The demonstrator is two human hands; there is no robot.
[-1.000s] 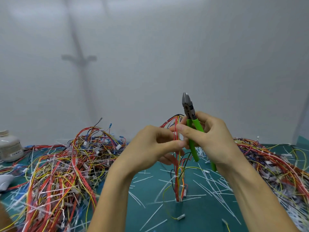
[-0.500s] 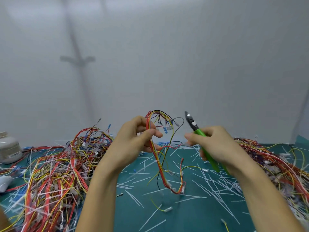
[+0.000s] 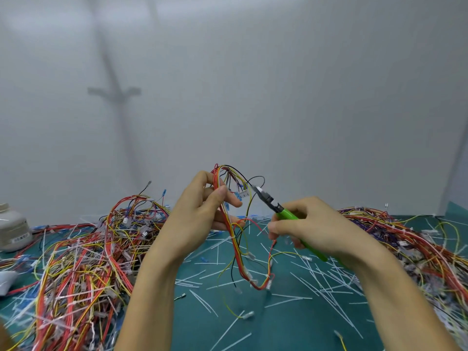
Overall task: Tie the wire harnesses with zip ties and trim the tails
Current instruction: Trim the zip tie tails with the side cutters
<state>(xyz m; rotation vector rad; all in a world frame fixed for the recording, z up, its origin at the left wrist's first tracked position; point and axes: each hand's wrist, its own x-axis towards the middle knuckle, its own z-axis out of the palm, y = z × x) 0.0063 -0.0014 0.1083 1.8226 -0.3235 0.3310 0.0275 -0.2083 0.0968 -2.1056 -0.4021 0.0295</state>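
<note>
On the table (image 3: 291,333), the left heap of harnesses (image 3: 83,262) and the right heap (image 3: 417,239) flank strewn cut tails (image 3: 316,279) — a jar (image 3: 12,229) stands far left.

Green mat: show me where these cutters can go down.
Barest patch: the near mat between the left forearm and right forearm, below the dangling harness. Crowded: the left wire pile, right wire pile, and cut tails strewn mid-mat.

— How many of each?
— Two hands, left hand (image 3: 195,221) and right hand (image 3: 321,226); one wire harness (image 3: 236,249); one green-handled cutter (image 3: 287,214); two harness heaps, left heap (image 3: 83,262), right heap (image 3: 425,239); one white jar (image 3: 14,229); cut zip-tie tails (image 3: 291,297) past counting.
</note>
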